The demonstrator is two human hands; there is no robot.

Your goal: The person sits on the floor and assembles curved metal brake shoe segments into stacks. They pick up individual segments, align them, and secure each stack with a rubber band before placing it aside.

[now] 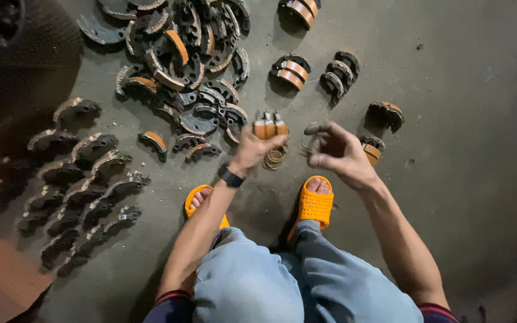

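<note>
Squatting over a grey concrete floor [468, 119], orange slippers [314, 206] planted. Left hand [251, 149] clenched around a small bundle of brake shoes [270, 126], orange linings showing, held just above a coil of rubber bands [274, 158] lying on the floor. Right hand [339, 152] just right of the bundle, thumb and fingertips pinched together, apparently on a thin band; too fine to tell for sure. Wristwatch [230, 177] on the left arm.

Step in hand, by the look of it: binding a matched set together. Bundle gripped, band not yet around it. Next move likely calls for stretching that loop wide with the right fingers and slipping it over the top of the set while the left hand keeps the shoes pressed flush, no sliding apart.

Orientation: bundle standing roughly upright in the fist, long axis near vertical, upper ends pointing away from the body toward the big heap of loose shoes [189, 54]. Curved faces stacked side by side.

Around the bundle: heap beyond and to the left; neat rows of bare dark shoes [85, 185] well off to the left; paired sets with orange linings [291, 72] beyond and slightly right; one more set [371, 149] just behind the right hand.
</note>
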